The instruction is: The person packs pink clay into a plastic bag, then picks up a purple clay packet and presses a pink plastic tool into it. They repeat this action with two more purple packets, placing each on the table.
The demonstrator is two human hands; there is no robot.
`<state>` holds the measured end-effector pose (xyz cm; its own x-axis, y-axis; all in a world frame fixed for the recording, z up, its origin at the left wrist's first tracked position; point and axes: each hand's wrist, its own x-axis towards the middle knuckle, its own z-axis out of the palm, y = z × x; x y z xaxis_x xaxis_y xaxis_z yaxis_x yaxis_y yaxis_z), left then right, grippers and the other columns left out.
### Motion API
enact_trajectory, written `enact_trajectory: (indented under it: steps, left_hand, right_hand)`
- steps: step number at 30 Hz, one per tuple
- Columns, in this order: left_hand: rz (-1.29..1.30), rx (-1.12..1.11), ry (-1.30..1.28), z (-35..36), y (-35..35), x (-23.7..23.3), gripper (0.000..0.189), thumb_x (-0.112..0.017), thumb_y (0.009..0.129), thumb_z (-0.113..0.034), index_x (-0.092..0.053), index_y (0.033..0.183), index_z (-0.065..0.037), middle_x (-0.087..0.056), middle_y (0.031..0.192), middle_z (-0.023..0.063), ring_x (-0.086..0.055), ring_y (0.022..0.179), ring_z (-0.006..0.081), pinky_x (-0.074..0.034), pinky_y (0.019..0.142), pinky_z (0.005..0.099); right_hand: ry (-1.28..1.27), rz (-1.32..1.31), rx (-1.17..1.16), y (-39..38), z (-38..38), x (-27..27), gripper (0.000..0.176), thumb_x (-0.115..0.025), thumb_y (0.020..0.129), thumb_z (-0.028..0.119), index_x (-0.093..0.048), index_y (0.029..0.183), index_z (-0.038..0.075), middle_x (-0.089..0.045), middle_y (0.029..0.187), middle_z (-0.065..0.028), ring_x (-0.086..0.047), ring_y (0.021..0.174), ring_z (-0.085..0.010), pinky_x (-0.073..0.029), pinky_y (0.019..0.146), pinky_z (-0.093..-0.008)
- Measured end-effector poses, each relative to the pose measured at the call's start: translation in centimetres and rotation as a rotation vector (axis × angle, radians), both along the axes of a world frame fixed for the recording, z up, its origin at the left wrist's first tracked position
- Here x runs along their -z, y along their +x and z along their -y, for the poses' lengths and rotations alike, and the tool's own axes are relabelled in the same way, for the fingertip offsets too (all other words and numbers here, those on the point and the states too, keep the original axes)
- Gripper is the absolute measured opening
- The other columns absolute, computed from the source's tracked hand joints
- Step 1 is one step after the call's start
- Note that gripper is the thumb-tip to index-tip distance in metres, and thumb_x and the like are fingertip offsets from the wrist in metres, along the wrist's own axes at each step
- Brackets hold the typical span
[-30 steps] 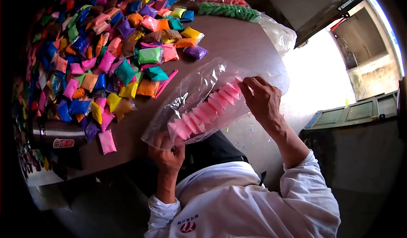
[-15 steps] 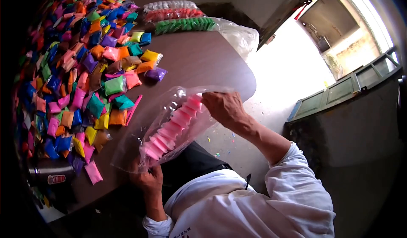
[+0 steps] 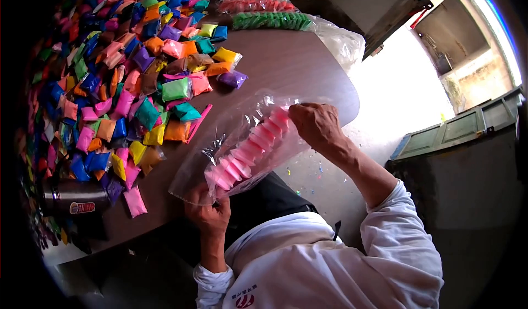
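A clear plastic bag point(image 3: 190, 169) stretches between my hands above the table's near edge. Inside it lies a slanting row of pink pieces point(image 3: 250, 150), stacked closely one behind another. My right hand point(image 3: 319, 125) is closed on the upper right end of the bag, beside the last pink pieces. At the lower left, my left hand point(image 3: 209, 213) grips the bag's other end, some of its fingers seen through the film. The exact shape of the pink pieces is blurred by the plastic.
Many small colourful packets point(image 3: 132, 89) cover the left of the brown table point(image 3: 286, 61). Filled bags with green pieces point(image 3: 269, 21) and red pieces point(image 3: 256, 5) lie at the back, beside crumpled clear plastic point(image 3: 341, 42). A metal cylinder point(image 3: 74, 196) lies at the near left.
The whole view has shifted, so the table and packets appear farther right and slightly higher. Both hands still hold the bag in nearly the same pose.
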<state>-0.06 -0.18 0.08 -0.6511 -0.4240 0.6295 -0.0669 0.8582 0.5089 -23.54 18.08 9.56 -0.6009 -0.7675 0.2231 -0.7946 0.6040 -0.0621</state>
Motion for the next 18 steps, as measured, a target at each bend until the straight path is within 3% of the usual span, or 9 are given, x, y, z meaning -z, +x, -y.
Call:
enact_trajectory:
  steps: [4, 6, 7, 8, 10, 12, 14, 16, 18]
  left_hand:
    - [0.018, 0.003, 0.030, -0.1, 0.2, -0.4, 0.026, -0.064, 0.088, -0.029, -0.063, 0.083, -0.004, -0.061, 0.085, 0.0096, -0.059, 0.076, 0.0298, -0.048, 0.069, 0.0407]
    - [0.006, 0.024, 0.037, -0.1, 0.1, -0.7, 0.025, -0.063, 0.088, -0.026, -0.062, 0.085, -0.002, -0.061, 0.086, 0.0127, -0.059, 0.076, 0.0320, -0.048, 0.069, 0.0412]
    - [-0.007, 0.048, 0.043, -0.1, 0.0, -0.8, 0.023, -0.062, 0.088, -0.023, -0.062, 0.087, 0.001, -0.060, 0.086, 0.0158, -0.059, 0.076, 0.0341, -0.048, 0.069, 0.0418]
    - [-0.009, 0.046, 0.047, -0.1, 0.0, -0.9, 0.023, -0.062, 0.088, -0.023, -0.062, 0.087, 0.001, -0.060, 0.086, 0.0158, -0.059, 0.076, 0.0341, -0.048, 0.069, 0.0418]
    - [0.008, 0.029, 0.011, -0.1, 0.0, -0.9, 0.021, -0.063, 0.087, -0.020, -0.062, 0.089, 0.000, -0.059, 0.086, 0.0153, -0.059, 0.076, 0.0334, -0.047, 0.068, 0.0426]
    - [0.032, 0.012, 0.024, 0.0, 0.2, -0.7, 0.019, -0.065, 0.085, -0.022, -0.063, 0.085, -0.003, -0.060, 0.085, 0.0124, -0.059, 0.076, 0.0318, -0.047, 0.068, 0.0423]
    - [0.061, -0.019, 0.032, 0.0, 0.1, -0.2, 0.017, -0.067, 0.082, -0.023, -0.065, 0.081, -0.007, -0.061, 0.084, 0.0095, -0.059, 0.076, 0.0302, -0.048, 0.068, 0.0421]
    - [0.025, -0.033, 0.026, -0.1, -0.1, 0.5, 0.015, -0.069, 0.078, -0.020, -0.062, 0.076, -0.007, -0.060, 0.082, 0.0097, -0.058, 0.074, 0.0307, -0.047, 0.068, 0.0426]
    - [0.060, -0.026, 0.083, -0.2, 0.1, 0.9, 0.017, -0.070, 0.075, -0.020, -0.060, 0.074, -0.006, -0.059, 0.082, 0.0100, -0.058, 0.073, 0.0311, -0.047, 0.067, 0.0429]
  right_hand:
    - [-0.199, 0.000, -0.014, 0.8, -0.2, -2.1, 0.012, -0.063, 0.086, 0.013, -0.064, 0.079, 0.004, -0.064, 0.072, -0.0121, -0.063, 0.063, -0.0282, -0.049, 0.051, -0.0395]
    - [-0.328, 0.114, -0.075, 1.9, -0.9, -3.8, 0.009, -0.068, 0.086, 0.008, -0.071, 0.094, 0.005, -0.070, 0.080, -0.0105, -0.066, 0.062, -0.0212, -0.052, 0.054, -0.0298]
    - [-0.440, 0.192, -0.105, 2.8, -1.2, -4.7, 0.006, -0.066, 0.084, 0.007, -0.069, 0.089, 0.005, -0.064, 0.068, -0.0092, -0.062, 0.055, -0.0210, -0.048, 0.049, -0.0314]
    - [-0.465, 0.235, -0.159, 3.7, -1.6, -5.8, 0.006, -0.066, 0.084, 0.004, -0.069, 0.089, 0.004, -0.065, 0.070, -0.0082, -0.059, 0.049, -0.0168, -0.046, 0.045, -0.0281]
    - [-0.578, 0.860, -0.340, 4.9, -3.5, -6.3, 0.006, -0.066, 0.085, 0.004, -0.070, 0.090, 0.003, -0.066, 0.071, -0.0091, -0.057, 0.047, -0.0141, -0.044, 0.042, -0.0265]
    - [-0.311, 1.353, -0.486, 6.4, -3.8, -7.7, 0.007, -0.065, 0.087, 0.005, -0.069, 0.090, 0.001, -0.068, 0.077, -0.0125, -0.062, 0.054, -0.0191, -0.048, 0.048, -0.0297]
    - [-0.411, 1.364, -0.892, 9.6, -1.2, -5.2, 0.011, -0.063, 0.089, 0.008, -0.068, 0.095, 0.000, -0.068, 0.083, -0.0147, -0.065, 0.066, -0.0258, -0.051, 0.058, -0.0341]
    - [-0.246, 1.537, -0.977, 13.2, 1.2, -3.6, 0.014, -0.062, 0.089, 0.010, -0.066, 0.096, -0.001, -0.067, 0.086, -0.0159, -0.065, 0.075, -0.0305, -0.051, 0.065, -0.0383]
    - [-0.160, 1.308, -1.034, 15.9, 4.1, -2.6, 0.017, -0.059, 0.091, 0.015, -0.063, 0.093, -0.002, -0.065, 0.085, -0.0169, -0.065, 0.076, -0.0323, -0.050, 0.065, -0.0397]
